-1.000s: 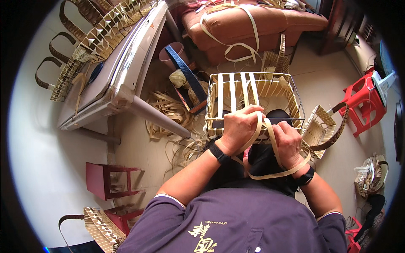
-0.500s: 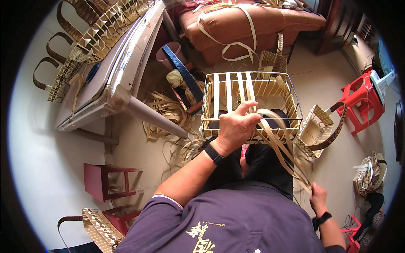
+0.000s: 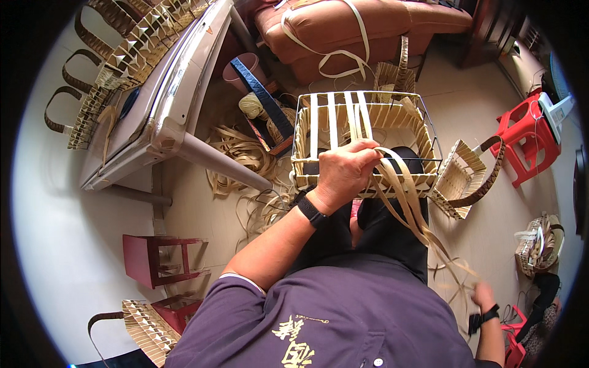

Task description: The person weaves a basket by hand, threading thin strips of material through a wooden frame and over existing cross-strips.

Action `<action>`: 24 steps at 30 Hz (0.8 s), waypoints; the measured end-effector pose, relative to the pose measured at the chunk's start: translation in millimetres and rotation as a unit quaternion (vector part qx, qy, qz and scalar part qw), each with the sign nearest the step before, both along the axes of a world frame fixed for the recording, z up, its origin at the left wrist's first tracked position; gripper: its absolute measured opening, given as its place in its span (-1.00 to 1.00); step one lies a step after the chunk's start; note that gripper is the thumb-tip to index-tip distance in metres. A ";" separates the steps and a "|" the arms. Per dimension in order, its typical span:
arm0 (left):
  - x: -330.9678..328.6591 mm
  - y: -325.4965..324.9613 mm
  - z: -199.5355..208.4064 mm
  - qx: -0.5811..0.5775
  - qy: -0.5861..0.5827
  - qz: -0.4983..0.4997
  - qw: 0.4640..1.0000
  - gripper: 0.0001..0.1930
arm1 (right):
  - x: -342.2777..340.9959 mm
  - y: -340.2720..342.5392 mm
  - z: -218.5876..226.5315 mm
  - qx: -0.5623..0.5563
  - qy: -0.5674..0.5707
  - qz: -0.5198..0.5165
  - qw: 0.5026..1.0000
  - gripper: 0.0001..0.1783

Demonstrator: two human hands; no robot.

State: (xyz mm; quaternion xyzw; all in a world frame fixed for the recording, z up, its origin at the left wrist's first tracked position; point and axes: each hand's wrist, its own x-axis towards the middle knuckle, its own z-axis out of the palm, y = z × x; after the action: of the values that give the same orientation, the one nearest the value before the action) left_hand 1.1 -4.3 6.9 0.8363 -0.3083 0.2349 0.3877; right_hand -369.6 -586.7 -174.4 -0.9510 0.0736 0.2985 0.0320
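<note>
A rectangular basket (image 3: 423, 132), woven of pale flat strips on a dark wire frame, rests at my lap. Several cream strips (image 3: 333, 119) run from its far rim toward the near one across the left half. My left hand (image 3: 348, 168), wearing a black wristband, is closed over the near rim and pinches a bundle of flat tan strips (image 3: 410, 208). These bend out of the grip and trail down to the right. Beyond their loose ends, my right hand (image 3: 483, 296) is low at the right, smeared by motion; its fingers cannot be made out.
A small handled basket (image 3: 463, 178) stands to the right, near a red stool (image 3: 526, 138). At left are a table (image 3: 175, 104) carrying finished baskets, a heap of strips (image 3: 239, 156) on the floor and a dark red stool (image 3: 150, 260). A brown sofa (image 3: 331, 34) lies beyond.
My right hand has moved down and to the right, away from the trailing strips it was holding. My left hand keeps its grip near the rim, its fingers now closer together.
</note>
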 end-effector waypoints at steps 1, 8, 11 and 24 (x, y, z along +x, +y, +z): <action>-0.3 7.4 -1.4 0.002 -0.010 0.013 1.000 -0.94 | 69.3 43.1 32.1 0.045 -0.053 -0.001 0.998 -0.77; 1.9 7.2 -4.1 0.000 0.002 0.025 1.000 -0.93 | 244.7 320.0 214.6 0.515 -0.191 0.114 0.828 -0.70; 0.9 7.8 -2.4 -0.001 0.003 0.027 1.000 -0.92 | 281.6 341.4 211.9 0.437 -0.375 0.112 0.810 -0.70; -2.1 0.1 -2.6 -0.029 0.023 0.016 0.999 -0.90 | 313.2 391.0 206.2 0.097 -0.408 0.207 0.884 -0.37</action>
State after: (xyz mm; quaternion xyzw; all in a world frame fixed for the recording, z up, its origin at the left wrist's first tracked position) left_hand -1.0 -4.2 4.3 0.8349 -0.2785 0.2304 0.4152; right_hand -56.4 -195.7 31.8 -0.9747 -0.1735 -0.1099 0.0884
